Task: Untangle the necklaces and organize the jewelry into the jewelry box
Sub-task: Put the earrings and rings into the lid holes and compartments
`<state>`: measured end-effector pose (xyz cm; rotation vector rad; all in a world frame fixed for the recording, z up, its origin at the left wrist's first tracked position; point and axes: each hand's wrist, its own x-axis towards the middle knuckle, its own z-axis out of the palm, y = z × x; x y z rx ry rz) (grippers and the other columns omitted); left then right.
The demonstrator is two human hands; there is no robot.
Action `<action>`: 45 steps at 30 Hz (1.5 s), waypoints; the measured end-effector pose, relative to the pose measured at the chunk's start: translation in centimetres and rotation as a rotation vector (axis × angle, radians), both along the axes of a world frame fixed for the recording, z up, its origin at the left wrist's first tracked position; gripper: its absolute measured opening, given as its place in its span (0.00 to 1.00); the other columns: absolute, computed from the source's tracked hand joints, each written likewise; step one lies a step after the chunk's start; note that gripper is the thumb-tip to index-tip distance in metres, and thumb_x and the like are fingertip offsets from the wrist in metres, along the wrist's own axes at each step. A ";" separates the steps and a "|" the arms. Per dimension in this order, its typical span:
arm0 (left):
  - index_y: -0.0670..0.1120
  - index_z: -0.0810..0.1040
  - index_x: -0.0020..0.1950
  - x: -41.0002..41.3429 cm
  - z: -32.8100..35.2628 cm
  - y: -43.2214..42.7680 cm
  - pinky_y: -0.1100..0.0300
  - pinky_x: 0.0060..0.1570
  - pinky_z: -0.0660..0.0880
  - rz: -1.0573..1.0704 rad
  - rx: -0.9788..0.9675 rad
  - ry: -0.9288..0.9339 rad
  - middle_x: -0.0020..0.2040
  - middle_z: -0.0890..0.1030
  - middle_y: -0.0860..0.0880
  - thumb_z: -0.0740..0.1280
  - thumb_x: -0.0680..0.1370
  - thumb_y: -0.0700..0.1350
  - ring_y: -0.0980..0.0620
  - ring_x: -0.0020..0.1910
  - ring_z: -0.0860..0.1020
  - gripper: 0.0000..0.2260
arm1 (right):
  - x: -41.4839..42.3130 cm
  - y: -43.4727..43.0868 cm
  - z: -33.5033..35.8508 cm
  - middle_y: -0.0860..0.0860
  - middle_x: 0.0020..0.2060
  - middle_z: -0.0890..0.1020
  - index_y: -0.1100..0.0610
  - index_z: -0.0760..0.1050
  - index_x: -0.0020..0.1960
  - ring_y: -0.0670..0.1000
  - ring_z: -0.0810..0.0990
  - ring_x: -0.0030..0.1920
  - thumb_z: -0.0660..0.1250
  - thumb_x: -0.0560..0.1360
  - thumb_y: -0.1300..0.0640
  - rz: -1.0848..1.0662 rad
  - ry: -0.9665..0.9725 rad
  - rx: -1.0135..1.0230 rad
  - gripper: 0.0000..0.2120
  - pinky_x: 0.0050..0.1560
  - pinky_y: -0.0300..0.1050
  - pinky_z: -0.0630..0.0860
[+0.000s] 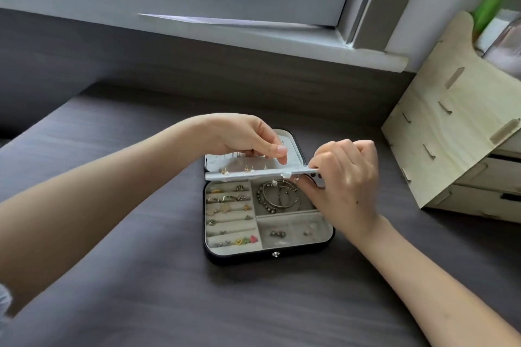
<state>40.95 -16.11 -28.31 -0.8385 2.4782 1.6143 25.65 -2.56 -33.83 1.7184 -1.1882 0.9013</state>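
Both left grip [249, 136] and right grip [348, 177] pinch the thin pale earring panel [253, 175] of the black square jewelry box [270, 258]; likely light, bendy, best held at edges.

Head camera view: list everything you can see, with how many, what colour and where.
jewelry box: one, black with pale lining, open at centre on the surface
earring panel: one, pale, held over the box's back half
stud earrings: several, gold, on the panel
rings: many, gold and silver, left slots of the box
bangles: several, dark silver, back right compartment
small pieces: a few, dark, front right compartment
wooden organiser: one, pale wood, far right
window frame: one, grey-white, top
surface: one, dark grey, under everything
left hand: one, grips the panel from above
right hand: one, grips the panel's right end
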 end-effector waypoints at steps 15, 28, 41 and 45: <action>0.50 0.84 0.37 0.3 0.5 1.0 0.65 0.38 0.72 0.009 -0.019 0.010 0.35 0.78 0.52 0.69 0.71 0.52 0.55 0.34 0.74 0.08 | 0.0 0.0 0.1 0.53 0.30 0.75 0.60 0.69 0.34 0.55 0.71 0.29 0.78 0.65 0.50 -0.036 -0.020 0.032 0.20 0.38 0.49 0.62; 0.53 0.81 0.35 0.4 1.1 2.0 0.69 0.31 0.64 -0.025 -0.340 0.088 0.26 0.72 0.59 0.70 0.73 0.51 0.60 0.27 0.67 0.07 | 0.1 0.1 0.1 0.54 0.29 0.75 0.61 0.71 0.33 0.55 0.71 0.29 0.77 0.66 0.49 -0.046 -0.024 0.055 0.20 0.38 0.50 0.63; 0.52 0.77 0.34 0.3 0.2 2.8 0.74 0.31 0.65 -0.031 -0.516 0.204 0.26 0.74 0.61 0.71 0.73 0.45 0.65 0.28 0.72 0.09 | 0.3 0.1 -0.1 0.53 0.29 0.73 0.59 0.66 0.35 0.54 0.68 0.29 0.78 0.65 0.51 -0.060 -0.012 0.036 0.21 0.38 0.50 0.61; 0.51 0.79 0.39 0.2 0.1 2.9 0.74 0.33 0.67 -0.014 -0.525 0.195 0.34 0.77 0.60 0.71 0.73 0.47 0.66 0.32 0.74 0.04 | 0.5 0.2 0.0 0.53 0.28 0.73 0.61 0.69 0.31 0.54 0.69 0.28 0.78 0.65 0.52 -0.073 -0.022 0.039 0.20 0.37 0.50 0.62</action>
